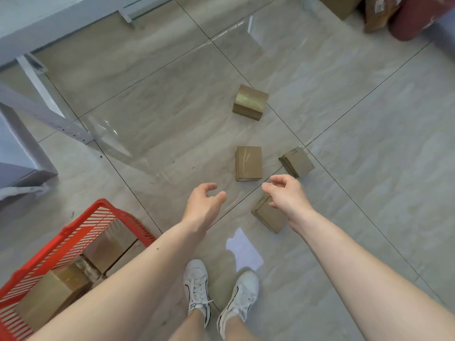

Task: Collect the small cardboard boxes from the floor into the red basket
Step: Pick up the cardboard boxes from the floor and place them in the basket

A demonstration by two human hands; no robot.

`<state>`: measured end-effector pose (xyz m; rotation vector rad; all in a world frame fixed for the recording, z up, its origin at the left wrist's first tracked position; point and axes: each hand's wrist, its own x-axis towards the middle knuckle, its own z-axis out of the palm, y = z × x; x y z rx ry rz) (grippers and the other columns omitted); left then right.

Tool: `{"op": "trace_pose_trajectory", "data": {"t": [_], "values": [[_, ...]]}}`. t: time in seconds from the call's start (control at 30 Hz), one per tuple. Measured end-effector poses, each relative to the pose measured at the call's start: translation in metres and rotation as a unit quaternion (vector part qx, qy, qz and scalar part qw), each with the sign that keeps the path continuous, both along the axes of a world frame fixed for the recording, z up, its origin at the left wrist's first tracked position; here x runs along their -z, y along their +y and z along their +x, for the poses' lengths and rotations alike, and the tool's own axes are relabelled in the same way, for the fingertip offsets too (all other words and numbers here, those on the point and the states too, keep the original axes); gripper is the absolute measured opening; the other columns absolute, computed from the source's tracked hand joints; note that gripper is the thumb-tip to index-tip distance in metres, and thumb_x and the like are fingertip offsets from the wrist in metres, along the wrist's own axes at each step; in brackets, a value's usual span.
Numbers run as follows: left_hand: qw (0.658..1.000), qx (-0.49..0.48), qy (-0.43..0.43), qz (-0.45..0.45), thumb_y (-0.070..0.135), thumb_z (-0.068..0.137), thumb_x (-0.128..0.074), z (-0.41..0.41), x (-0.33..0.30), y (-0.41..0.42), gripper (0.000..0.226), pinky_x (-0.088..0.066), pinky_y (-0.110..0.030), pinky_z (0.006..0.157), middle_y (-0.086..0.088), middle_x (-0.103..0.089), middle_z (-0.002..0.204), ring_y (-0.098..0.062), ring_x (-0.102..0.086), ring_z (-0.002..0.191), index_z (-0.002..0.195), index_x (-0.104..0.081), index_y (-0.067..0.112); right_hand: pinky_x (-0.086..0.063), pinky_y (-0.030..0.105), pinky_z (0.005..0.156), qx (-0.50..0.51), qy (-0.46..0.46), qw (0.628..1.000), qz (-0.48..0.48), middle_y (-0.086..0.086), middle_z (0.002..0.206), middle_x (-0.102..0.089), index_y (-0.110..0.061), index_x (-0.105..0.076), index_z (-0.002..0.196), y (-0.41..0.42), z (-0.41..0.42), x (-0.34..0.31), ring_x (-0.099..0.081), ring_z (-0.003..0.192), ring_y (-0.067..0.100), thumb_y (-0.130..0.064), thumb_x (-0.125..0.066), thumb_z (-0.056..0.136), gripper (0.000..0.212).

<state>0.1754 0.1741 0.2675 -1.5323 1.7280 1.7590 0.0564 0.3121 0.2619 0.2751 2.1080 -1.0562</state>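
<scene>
Several small cardboard boxes lie on the tiled floor: a far one [250, 102], a flat one in the middle [249, 163], one to its right [297, 161], and a near one [269, 215] partly hidden under my right hand. My left hand [204, 203] and my right hand [285, 193] both reach forward above the floor with loosely curled fingers, holding nothing. The red basket [76, 227] stands at the lower left with several cardboard boxes [108, 244] inside it, partly covered by my left forearm.
Grey metal shelf legs [49, 112] and a low shelf stand at the left. A white scrap of paper [245, 249] lies by my white shoes [197, 286]. Larger boxes and a dark red bag [416, 18] sit at the top right.
</scene>
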Motion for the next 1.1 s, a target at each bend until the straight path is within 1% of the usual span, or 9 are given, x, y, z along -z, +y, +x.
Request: {"op": "trace_pose_trajectory", "data": {"t": [0.17, 0.33, 0.47, 0.57, 0.7, 0.83, 0.9, 0.97, 1.1], "values": [[1.0, -0.01, -0.01, 0.011, 0.027, 0.091, -0.059, -0.039, 0.022, 0.0, 0.046, -0.034, -0.026, 0.091, -0.005, -0.05, 0.139, -0.019, -0.049, 0.125, 0.135, -0.052, 0.02, -0.05, 0.046, 0.103, -0.018, 0.003, 1.0, 0.019, -0.005, 0.103, -0.058, -0.014, -0.055, 0.129, -0.004, -0.048, 0.021, -0.061, 0.106, 0.017, -0.023, -0.068, 0.088, 0.043], [0.999, -0.036, -0.021, 0.027, 0.027, 0.092, -0.058, -0.078, 0.046, 0.01, 0.046, -0.033, -0.026, 0.09, -0.004, -0.049, 0.14, -0.016, -0.047, 0.127, 0.136, -0.051, 0.02, -0.049, 0.044, 0.105, -0.056, 0.002, 0.998, 0.031, -0.005, 0.103, -0.058, -0.012, -0.055, 0.129, -0.003, -0.108, 0.044, -0.059, 0.107, 0.017, -0.02, -0.066, 0.089, 0.042], [0.997, -0.06, -0.026, 0.05, 0.027, 0.092, -0.058, -0.106, 0.075, 0.022, 0.047, -0.033, -0.027, 0.09, -0.003, -0.048, 0.139, -0.011, -0.046, 0.113, 0.138, -0.049, 0.02, -0.048, 0.045, 0.105, -0.096, 0.003, 0.994, 0.06, 0.002, 0.115, -0.061, -0.012, -0.055, 0.129, 0.005, -0.145, 0.073, -0.06, 0.112, 0.02, -0.021, -0.066, 0.09, 0.042], [0.996, -0.066, -0.028, 0.053, 0.028, 0.092, -0.059, -0.121, 0.103, 0.026, 0.049, -0.034, -0.026, 0.093, -0.003, -0.047, 0.142, -0.013, -0.047, 0.121, 0.139, -0.048, 0.021, -0.046, 0.041, 0.106, -0.123, 0.014, 0.989, 0.082, 0.003, 0.122, -0.06, -0.011, -0.055, 0.131, 0.004, -0.164, 0.102, -0.057, 0.11, 0.018, -0.022, -0.066, 0.09, 0.044], [0.993, -0.088, -0.04, 0.061, 0.028, 0.092, -0.059, -0.131, 0.152, 0.02, 0.051, -0.033, -0.027, 0.094, -0.005, -0.047, 0.142, -0.018, -0.047, 0.128, 0.14, -0.046, 0.02, -0.04, 0.039, 0.11, -0.185, 0.018, 0.976, 0.111, 0.004, 0.14, -0.054, -0.016, -0.053, 0.135, -0.009, -0.174, 0.152, -0.052, 0.128, 0.021, -0.026, -0.065, 0.088, 0.05], [0.992, -0.087, -0.054, 0.07, 0.03, 0.092, -0.059, -0.138, 0.212, 0.016, 0.054, -0.034, -0.028, 0.092, -0.003, -0.039, 0.148, -0.019, -0.044, 0.13, 0.142, -0.043, 0.02, -0.037, 0.042, 0.113, -0.232, 0.017, 0.966, 0.114, 0.004, 0.15, -0.045, -0.019, -0.046, 0.141, -0.025, -0.182, 0.206, -0.046, 0.135, 0.024, -0.03, -0.066, 0.088, 0.058], [0.99, -0.094, -0.063, 0.083, 0.034, 0.091, -0.06, -0.144, 0.244, 0.016, 0.06, -0.04, -0.033, 0.1, -0.004, -0.034, 0.151, -0.022, -0.044, 0.131, 0.145, -0.037, 0.021, -0.036, 0.041, 0.113, -0.25, 0.023, 0.96, 0.121, 0.002, 0.153, -0.041, -0.021, -0.043, 0.144, -0.032, -0.187, 0.235, -0.044, 0.138, 0.025, -0.031, -0.065, 0.088, 0.061], [0.987, -0.098, -0.074, 0.105, 0.037, 0.089, -0.062, -0.152, 0.28, 0.017, 0.07, -0.041, -0.043, 0.108, -0.006, -0.031, 0.154, -0.026, -0.042, 0.134, 0.149, -0.029, 0.023, -0.037, 0.041, 0.112, -0.266, 0.035, 0.955, 0.124, 0.004, 0.155, -0.038, -0.023, -0.039, 0.148, -0.038, -0.195, 0.269, -0.043, 0.139, 0.026, -0.031, -0.065, 0.088, 0.066], [0.984, -0.079, -0.092, 0.131, 0.036, 0.088, -0.065, -0.164, 0.328, 0.02, 0.08, -0.041, -0.046, 0.107, -0.004, -0.039, 0.149, -0.026, -0.043, 0.132, 0.152, -0.019, 0.023, -0.035, 0.041, 0.115, -0.281, 0.032, 0.951, 0.123, 0.007, 0.159, -0.032, -0.021, -0.03, 0.153, -0.048, -0.204, 0.322, -0.041, 0.141, 0.028, -0.032, -0.063, 0.09, 0.072]]}}
